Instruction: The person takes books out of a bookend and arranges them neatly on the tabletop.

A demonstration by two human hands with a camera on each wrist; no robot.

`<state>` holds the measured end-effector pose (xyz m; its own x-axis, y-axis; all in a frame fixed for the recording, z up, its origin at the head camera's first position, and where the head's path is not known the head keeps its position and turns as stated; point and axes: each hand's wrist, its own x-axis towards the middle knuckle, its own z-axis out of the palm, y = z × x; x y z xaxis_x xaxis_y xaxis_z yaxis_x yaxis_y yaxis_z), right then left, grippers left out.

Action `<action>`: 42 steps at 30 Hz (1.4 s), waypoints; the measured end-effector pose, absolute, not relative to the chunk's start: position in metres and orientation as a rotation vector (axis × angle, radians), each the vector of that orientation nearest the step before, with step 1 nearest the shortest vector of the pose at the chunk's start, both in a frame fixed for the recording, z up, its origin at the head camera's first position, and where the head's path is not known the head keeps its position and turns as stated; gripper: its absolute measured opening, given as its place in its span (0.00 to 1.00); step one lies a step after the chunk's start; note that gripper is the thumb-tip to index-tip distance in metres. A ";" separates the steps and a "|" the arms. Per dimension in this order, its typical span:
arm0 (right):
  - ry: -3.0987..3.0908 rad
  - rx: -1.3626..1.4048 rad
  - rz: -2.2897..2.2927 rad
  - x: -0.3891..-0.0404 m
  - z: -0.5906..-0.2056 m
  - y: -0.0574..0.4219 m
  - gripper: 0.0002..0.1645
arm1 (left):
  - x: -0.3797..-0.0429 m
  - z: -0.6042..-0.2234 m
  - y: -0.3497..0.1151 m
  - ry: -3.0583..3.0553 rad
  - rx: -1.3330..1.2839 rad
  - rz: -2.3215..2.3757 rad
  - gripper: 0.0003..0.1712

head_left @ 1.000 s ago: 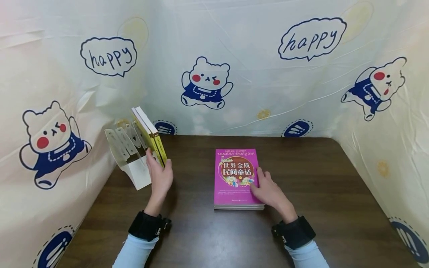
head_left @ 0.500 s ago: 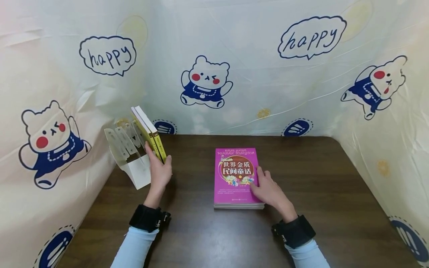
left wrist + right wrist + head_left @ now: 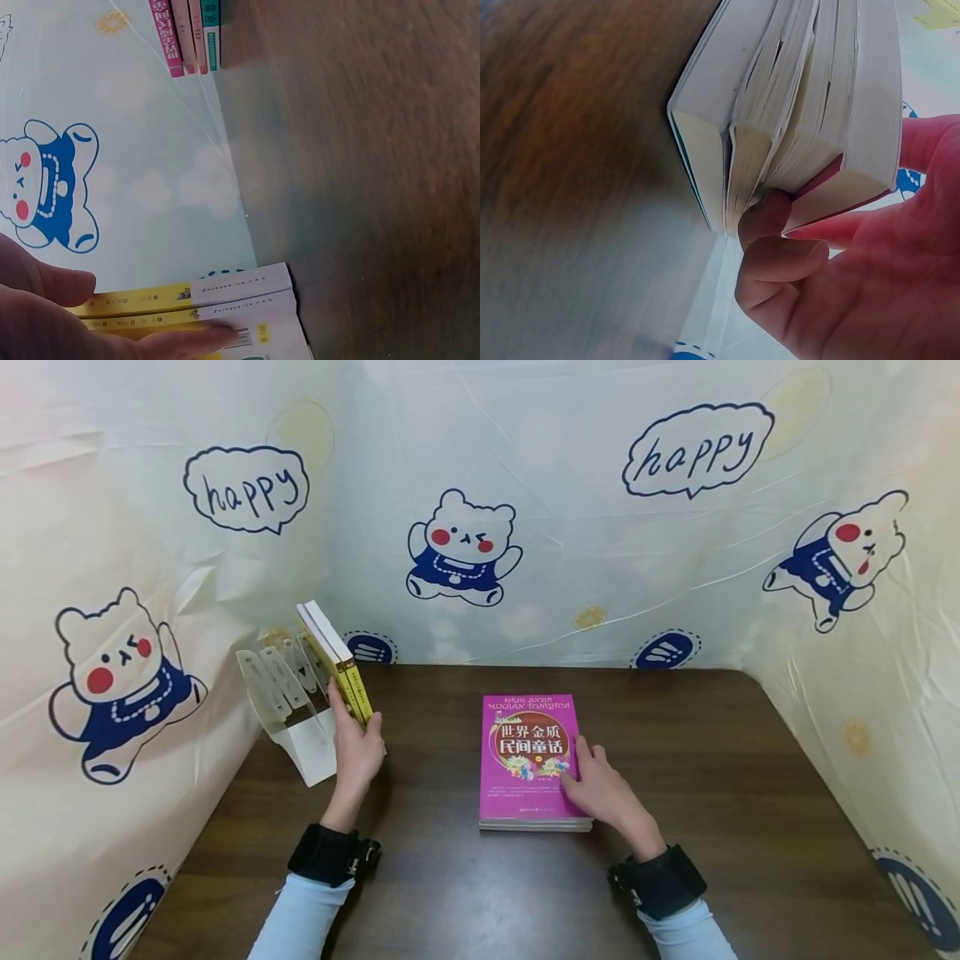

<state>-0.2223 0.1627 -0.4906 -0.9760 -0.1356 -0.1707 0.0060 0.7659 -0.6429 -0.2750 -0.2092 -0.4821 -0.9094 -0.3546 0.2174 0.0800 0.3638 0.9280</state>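
At the left, my left hand point(image 3: 358, 752) holds two slim yellow books point(image 3: 352, 681) between thumb and fingers. They lean at the right side of a white slotted book stand point(image 3: 311, 752). Their yellow-and-white spines show in the left wrist view, where a finger point(image 3: 187, 341) lies along the outer cover. My right hand point(image 3: 606, 787) grips the right edge of a stack of books topped by a pink storybook point(image 3: 525, 793), thumb on the cover. In the right wrist view, fingertips curl against the page edges of the stacked books point(image 3: 802, 112).
The dark wooden table point(image 3: 450, 893) ends at a pale curtain point(image 3: 570, 560) with printed bears, which surrounds it at the back and both sides. The book stand is close to the curtain at the back left, and the stack lies near the table's middle.
My left hand has shifted very slightly forward along the yellow books. The right hand and the pink-topped stack stay where they were.
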 end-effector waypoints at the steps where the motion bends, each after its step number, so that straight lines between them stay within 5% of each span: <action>1: 2.753 -0.106 -1.005 -0.222 -0.491 0.163 0.52 | -0.274 -0.482 -0.209 -2.248 0.238 -1.560 0.53; 12: 2.759 -0.104 -1.000 -0.222 -0.489 0.162 0.52 | -0.263 -0.480 -0.205 -2.261 0.208 -1.479 0.50; 23: 2.748 -0.122 -1.018 -0.221 -0.489 0.164 0.50 | -0.264 -0.476 -0.209 -2.481 0.308 -1.366 0.59; 42: 2.734 -0.129 -1.040 -0.220 -0.488 0.164 0.50 | -0.254 -0.480 -0.212 -2.499 0.293 -1.326 0.53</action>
